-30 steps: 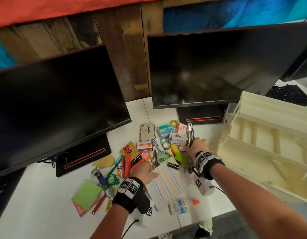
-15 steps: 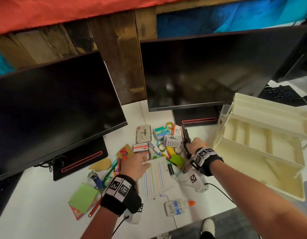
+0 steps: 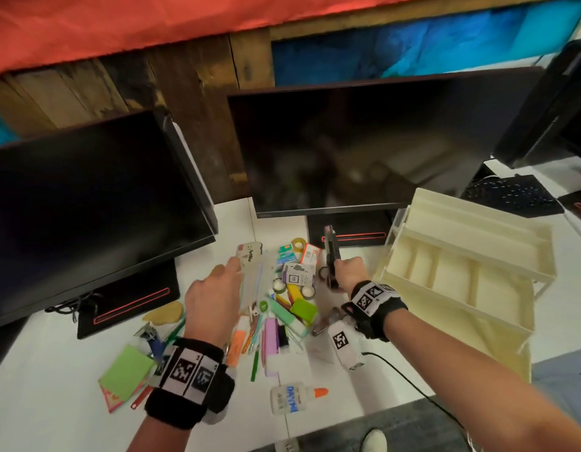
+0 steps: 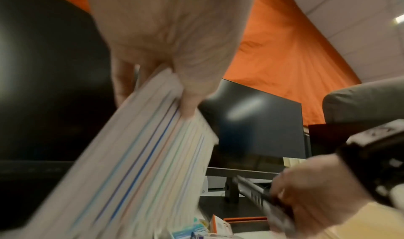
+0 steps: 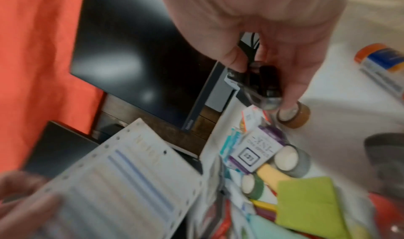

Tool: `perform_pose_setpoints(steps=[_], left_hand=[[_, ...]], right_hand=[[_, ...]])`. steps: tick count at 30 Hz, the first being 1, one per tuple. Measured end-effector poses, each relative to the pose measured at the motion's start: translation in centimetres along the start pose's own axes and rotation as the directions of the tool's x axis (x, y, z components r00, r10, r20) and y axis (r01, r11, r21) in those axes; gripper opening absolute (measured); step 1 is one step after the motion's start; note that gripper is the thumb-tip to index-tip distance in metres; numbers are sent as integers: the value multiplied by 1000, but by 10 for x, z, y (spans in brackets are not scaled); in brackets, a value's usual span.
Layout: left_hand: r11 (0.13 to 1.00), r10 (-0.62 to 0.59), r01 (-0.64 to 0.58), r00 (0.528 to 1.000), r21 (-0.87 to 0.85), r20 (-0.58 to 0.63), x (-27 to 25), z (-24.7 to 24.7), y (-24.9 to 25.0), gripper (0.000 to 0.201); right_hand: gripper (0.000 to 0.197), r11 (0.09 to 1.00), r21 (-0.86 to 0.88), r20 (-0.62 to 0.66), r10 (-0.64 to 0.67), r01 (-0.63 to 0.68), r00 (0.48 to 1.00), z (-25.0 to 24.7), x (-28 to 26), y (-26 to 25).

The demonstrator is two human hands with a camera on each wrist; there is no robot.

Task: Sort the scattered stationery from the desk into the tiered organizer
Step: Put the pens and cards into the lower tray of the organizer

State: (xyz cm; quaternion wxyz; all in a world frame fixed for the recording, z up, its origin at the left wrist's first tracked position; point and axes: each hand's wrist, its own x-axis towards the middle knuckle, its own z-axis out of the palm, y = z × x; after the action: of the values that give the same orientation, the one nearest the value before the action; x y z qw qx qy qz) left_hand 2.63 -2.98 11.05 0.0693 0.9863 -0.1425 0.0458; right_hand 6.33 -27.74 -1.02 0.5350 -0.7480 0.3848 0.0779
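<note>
My left hand (image 3: 217, 288) pinches a pad of white lined note sheets (image 3: 251, 285), lifted off the desk and tilted nearly on edge; the left wrist view shows the thumb (image 4: 188, 94) pressed on the coloured lines of the sheets (image 4: 142, 165). A black stapler (image 3: 331, 256) is gripped upright in my right hand (image 3: 348, 272), just left of the cream tiered organizer (image 3: 462, 272). In the right wrist view, fingers (image 5: 292, 70) curl round the stapler (image 5: 260, 85) above the stationery pile. The organizer's compartments look bare.
Pens, markers, tape rolls and an ink box (image 3: 297, 275) lie heaped mid-desk. A glue bottle (image 3: 292, 398) and green sticky notes (image 3: 126, 373) sit near the front edge. Two dark monitors (image 3: 364, 151) stand behind; a keyboard (image 3: 511, 194) lies back right.
My left hand has lifted the note sheets from flat on the desk to nearly upright. My right hand has raised the stapler slightly, keeping its grip.
</note>
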Motion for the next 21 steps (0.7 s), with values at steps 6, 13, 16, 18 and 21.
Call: perform_pose_setpoints(steps=[6, 13, 16, 18, 21], left_hand=[[900, 24, -112, 978, -422, -207, 7, -3, 48, 16], [617, 280, 88, 904, -782, 323, 32, 68, 146, 11], [633, 413, 210, 723, -745, 554, 37, 104, 178, 15], [675, 454, 231, 618, -700, 642, 40, 120, 193, 12], [674, 511, 309, 462, -671, 725, 48, 135, 212, 17]], right_hand=[[16, 876, 459, 0, -166, 148, 986, -79, -60, -21], [25, 783, 590, 33, -269, 199, 963, -191, -88, 17], [24, 721, 678, 62, -247, 141, 967, -221, -96, 43], [28, 691, 714, 78, -239, 114, 968, -237, -101, 60], [33, 665, 742, 91, -225, 85, 970, -254, -108, 81]])
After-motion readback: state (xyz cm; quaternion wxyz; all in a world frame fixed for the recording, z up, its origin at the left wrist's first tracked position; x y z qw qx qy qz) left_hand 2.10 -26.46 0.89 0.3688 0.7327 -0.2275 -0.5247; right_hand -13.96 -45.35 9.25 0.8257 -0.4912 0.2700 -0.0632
